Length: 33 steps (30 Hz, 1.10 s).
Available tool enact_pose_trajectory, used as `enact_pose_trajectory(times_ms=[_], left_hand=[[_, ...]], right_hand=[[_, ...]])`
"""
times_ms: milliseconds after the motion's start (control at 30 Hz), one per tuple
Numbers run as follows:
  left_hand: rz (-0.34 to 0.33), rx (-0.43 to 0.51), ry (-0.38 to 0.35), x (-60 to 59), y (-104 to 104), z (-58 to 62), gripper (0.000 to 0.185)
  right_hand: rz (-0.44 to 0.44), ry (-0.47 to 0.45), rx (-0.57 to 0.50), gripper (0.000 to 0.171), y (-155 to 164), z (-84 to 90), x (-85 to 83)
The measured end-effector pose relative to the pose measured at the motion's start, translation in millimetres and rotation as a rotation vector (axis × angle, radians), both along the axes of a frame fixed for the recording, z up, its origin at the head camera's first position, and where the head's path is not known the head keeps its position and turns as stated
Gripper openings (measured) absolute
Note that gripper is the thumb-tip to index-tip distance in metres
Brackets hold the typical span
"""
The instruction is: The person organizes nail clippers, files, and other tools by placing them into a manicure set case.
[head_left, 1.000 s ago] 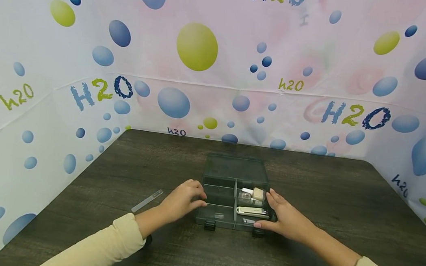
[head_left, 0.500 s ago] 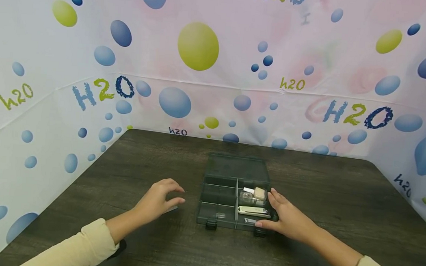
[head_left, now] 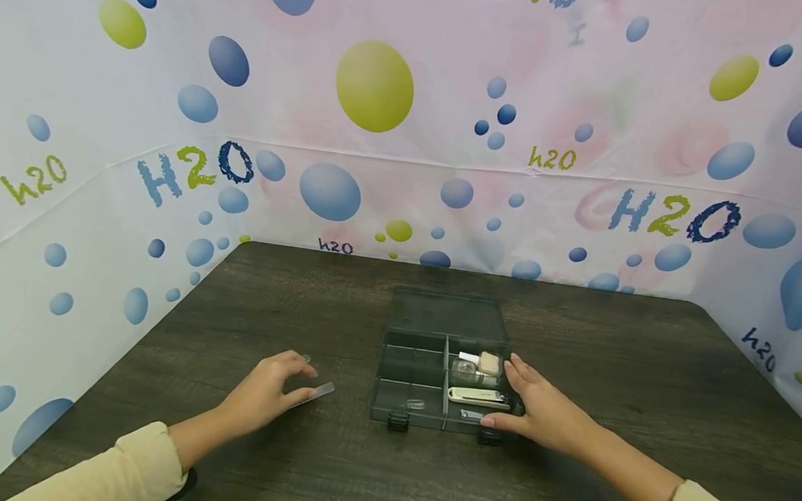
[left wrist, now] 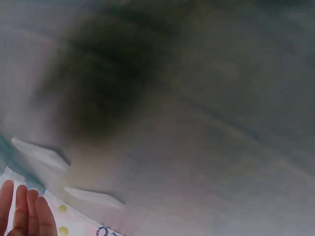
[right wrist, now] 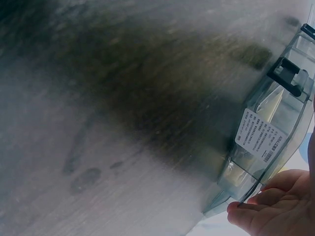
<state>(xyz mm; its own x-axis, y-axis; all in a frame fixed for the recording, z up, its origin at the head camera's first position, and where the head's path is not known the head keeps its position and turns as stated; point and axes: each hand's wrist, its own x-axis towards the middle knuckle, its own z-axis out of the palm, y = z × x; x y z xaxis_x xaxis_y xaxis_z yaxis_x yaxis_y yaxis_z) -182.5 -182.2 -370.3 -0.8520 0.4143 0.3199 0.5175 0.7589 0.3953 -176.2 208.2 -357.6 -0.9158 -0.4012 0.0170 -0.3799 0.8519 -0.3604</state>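
An organizer box of see-through dark plastic stands with its lid laid back. Its front right compartment holds a cream nail clipper and a small silver piece. My right hand holds the box's right side, fingers along the wall and thumb at the front edge. To the left, my left hand hovers with bent, parted fingers, near a clear flat strip on the table. A second strip is mostly hidden behind that hand. Both strips show apart from the fingers in the left wrist view.
The back right compartment holds a beige square piece and a small clear container. A small clear piece lies front left. Dark wood table surrounds the box, enclosed by a printed curtain.
My left hand has moved left and down from the box's left side to the strips. One strip has come into view beside the thumb. My right hand has stayed on the box.
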Motion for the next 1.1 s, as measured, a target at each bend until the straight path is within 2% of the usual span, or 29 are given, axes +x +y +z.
enact_pose_trajectory(times_ms=[200,300,433,767,1100], left_hand=[[0.034,-0.039,-0.096,6.8,-7,-4.3,0.022],[0.034,-0.047,-0.12,9.9,-12,-6.9,0.021],[0.033,-0.046,-0.118,13.2,-16,-8.9,0.02],[0.084,-0.075,-0.126,18.1,-24,-11.0,0.015],[0.096,-0.101,-0.147,21.2,-26,-9.2,0.011]], right_hand=[[0.004,0.0,0.005,0.103,0,0.4,0.2],[0.005,-0.009,0.004,0.104,0,0.8,0.5],[0.003,-0.01,0.005,0.104,0,1.1,0.5],[0.002,-0.006,0.007,0.103,0,0.4,0.5],[0.0,0.002,0.01,0.103,0,-1.1,0.4]])
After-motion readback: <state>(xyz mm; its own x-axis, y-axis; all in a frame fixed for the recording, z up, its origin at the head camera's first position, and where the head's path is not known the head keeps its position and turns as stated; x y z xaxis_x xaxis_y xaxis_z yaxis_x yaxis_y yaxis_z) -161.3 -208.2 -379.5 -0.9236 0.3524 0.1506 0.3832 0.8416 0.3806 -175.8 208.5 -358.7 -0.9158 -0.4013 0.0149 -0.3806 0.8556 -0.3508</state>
